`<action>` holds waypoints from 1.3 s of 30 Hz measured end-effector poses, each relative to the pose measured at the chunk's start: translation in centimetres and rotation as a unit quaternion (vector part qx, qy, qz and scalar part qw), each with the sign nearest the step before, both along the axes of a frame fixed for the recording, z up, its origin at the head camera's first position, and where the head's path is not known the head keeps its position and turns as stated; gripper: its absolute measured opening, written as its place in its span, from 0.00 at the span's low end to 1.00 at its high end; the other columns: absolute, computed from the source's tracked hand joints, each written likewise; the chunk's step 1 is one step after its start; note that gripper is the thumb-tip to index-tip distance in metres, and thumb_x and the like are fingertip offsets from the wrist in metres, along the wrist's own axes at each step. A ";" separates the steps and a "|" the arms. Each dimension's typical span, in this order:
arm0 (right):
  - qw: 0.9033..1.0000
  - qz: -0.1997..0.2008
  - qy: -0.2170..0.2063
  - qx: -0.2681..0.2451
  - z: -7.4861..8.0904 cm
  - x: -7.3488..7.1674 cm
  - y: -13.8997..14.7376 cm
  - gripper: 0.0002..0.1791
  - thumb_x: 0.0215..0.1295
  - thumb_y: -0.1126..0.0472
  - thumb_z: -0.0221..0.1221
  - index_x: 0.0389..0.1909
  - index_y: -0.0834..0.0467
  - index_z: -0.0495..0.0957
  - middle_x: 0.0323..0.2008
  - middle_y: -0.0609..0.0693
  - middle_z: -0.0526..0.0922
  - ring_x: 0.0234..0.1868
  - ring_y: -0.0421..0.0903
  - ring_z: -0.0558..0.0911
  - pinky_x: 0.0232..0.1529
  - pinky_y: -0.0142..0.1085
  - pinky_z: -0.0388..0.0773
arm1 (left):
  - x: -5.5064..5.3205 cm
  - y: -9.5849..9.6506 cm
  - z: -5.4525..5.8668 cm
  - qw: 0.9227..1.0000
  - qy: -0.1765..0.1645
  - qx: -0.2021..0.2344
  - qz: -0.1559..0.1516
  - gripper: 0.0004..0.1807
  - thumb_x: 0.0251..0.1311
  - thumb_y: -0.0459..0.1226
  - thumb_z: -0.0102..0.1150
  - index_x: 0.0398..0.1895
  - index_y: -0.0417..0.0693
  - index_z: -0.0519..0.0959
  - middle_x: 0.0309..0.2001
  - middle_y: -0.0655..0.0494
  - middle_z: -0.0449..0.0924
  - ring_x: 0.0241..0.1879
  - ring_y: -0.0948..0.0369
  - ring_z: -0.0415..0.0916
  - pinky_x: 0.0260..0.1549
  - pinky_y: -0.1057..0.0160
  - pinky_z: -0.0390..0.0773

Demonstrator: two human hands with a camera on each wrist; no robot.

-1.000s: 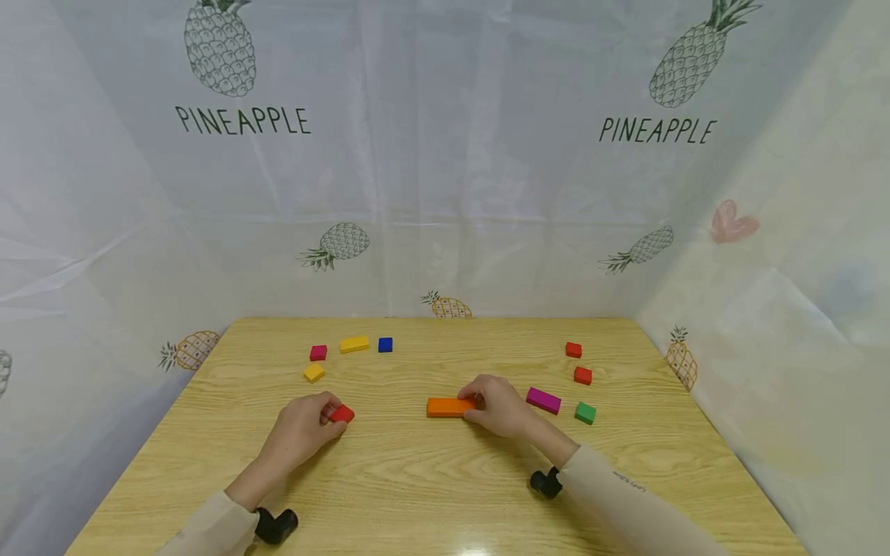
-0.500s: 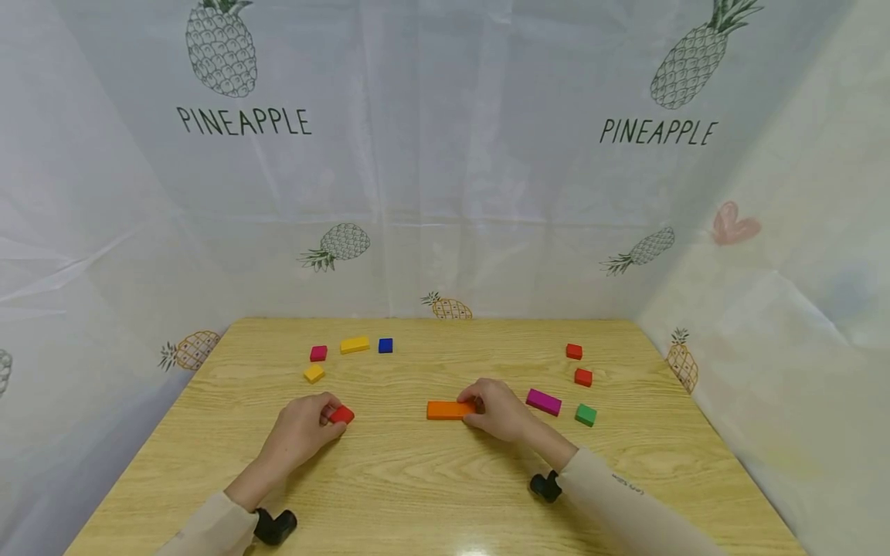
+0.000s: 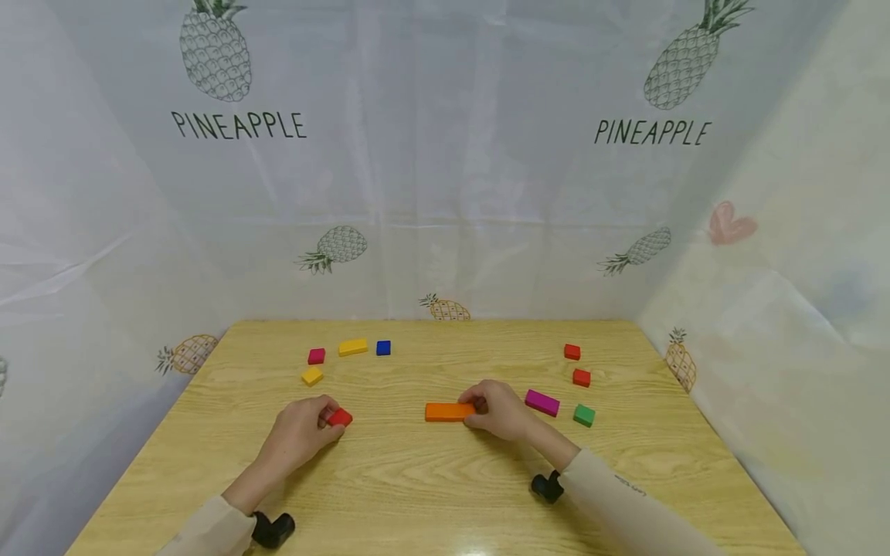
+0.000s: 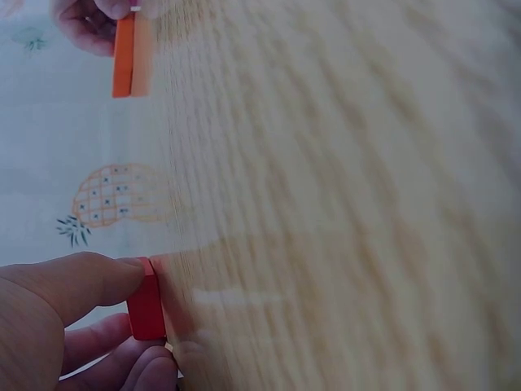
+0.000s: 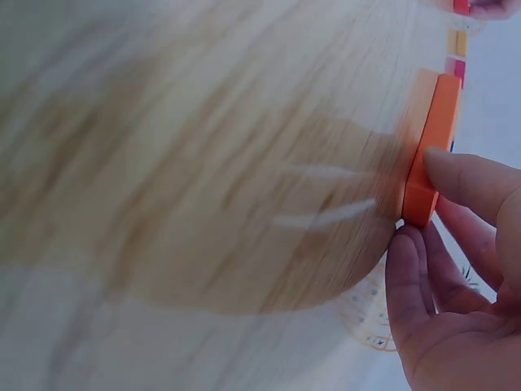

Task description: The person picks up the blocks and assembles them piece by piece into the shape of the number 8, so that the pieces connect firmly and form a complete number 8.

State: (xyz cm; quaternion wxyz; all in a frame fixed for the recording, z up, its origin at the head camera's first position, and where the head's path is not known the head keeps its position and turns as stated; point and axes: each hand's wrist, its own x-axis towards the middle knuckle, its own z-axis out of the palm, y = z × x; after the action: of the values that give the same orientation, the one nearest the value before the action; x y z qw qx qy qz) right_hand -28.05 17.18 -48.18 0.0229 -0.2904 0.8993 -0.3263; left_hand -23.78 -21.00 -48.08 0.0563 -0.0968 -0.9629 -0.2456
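My left hand (image 3: 299,434) pinches a small red block (image 3: 340,418) between thumb and fingers, low at the table's left-centre; the left wrist view shows this red block (image 4: 146,305) close up. Near the middle, my right hand (image 3: 502,411) grips the right end of a long orange block (image 3: 445,412), which lies crosswise. The right wrist view has the thumb against the orange block's (image 5: 434,142) near face, with fingers behind and at its end. A stretch of bare table separates the two blocks.
Back left on the wooden table (image 3: 403,479) lie a crimson block (image 3: 316,356), two yellow blocks (image 3: 353,347) and a blue block (image 3: 384,348). To the right are a purple block (image 3: 542,403), a green block (image 3: 584,415) and two red blocks (image 3: 581,378). A pineapple-print sheet (image 3: 445,170) surrounds the table.
Both hands stay in place with their blocks. Only a slight shift of the whole head view shows.
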 end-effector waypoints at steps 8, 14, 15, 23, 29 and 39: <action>1.000 0.007 0.000 0.015 0.3 -0.1 0.4 0.14 0.66 0.66 0.72 0.51 0.63 0.87 0.43 0.54 0.85 0.42 0.50 0.83 0.45 0.40 0.83 | 0.0 0.1 -0.1 1.000 0.006 0.008 -0.007 0.13 0.56 0.36 0.80 0.42 0.44 0.86 0.33 0.60 0.84 0.31 0.66 0.76 0.32 0.64 0.80; 0.999 0.010 0.006 0.031 0.1 -0.3 0.2 0.14 0.67 0.65 0.72 0.51 0.62 0.87 0.42 0.51 0.85 0.39 0.45 0.79 0.42 0.33 0.77 | 0.0 0.1 0.0 1.000 0.003 0.004 -0.010 0.13 0.57 0.36 0.80 0.43 0.45 0.86 0.34 0.60 0.85 0.31 0.66 0.77 0.32 0.63 0.80; 0.999 0.010 0.007 0.032 0.1 -0.4 0.2 0.13 0.67 0.64 0.72 0.51 0.61 0.87 0.42 0.51 0.85 0.39 0.44 0.79 0.41 0.33 0.77 | 0.1 0.1 0.0 1.000 0.002 0.004 -0.010 0.13 0.57 0.36 0.80 0.43 0.45 0.86 0.34 0.60 0.85 0.31 0.67 0.77 0.33 0.63 0.81; 1.000 0.009 0.007 0.028 0.3 -0.4 -0.2 0.12 0.67 0.65 0.72 0.50 0.62 0.87 0.41 0.52 0.85 0.38 0.44 0.78 0.41 0.33 0.76 | 0.0 0.2 0.2 1.000 0.022 0.001 -0.016 0.13 0.57 0.33 0.78 0.44 0.43 0.87 0.36 0.57 0.87 0.32 0.66 0.77 0.35 0.63 0.82; 1.000 0.011 0.004 0.026 0.3 -0.3 -0.4 0.12 0.67 0.66 0.72 0.50 0.62 0.87 0.41 0.51 0.84 0.38 0.44 0.78 0.40 0.32 0.76 | -0.4 0.4 0.5 0.999 0.034 0.010 -0.027 0.11 0.58 0.32 0.77 0.44 0.45 0.87 0.35 0.58 0.85 0.32 0.66 0.76 0.35 0.63 0.81; 0.999 0.009 0.007 0.036 -0.2 0.0 -0.2 0.12 0.68 0.65 0.71 0.50 0.60 0.86 0.41 0.50 0.83 0.40 0.43 0.78 0.43 0.34 0.78 | -1.8 1.6 0.8 0.996 0.049 0.029 -0.063 0.12 0.60 0.32 0.76 0.47 0.45 0.88 0.40 0.56 0.87 0.35 0.66 0.79 0.38 0.62 0.84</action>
State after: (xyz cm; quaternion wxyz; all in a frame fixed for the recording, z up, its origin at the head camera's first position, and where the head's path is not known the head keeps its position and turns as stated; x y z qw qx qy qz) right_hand -28.00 17.03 -48.35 0.0304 -0.3000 0.9077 -0.2917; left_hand -25.57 -19.36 -47.32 0.0908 -0.1675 -0.9434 -0.2713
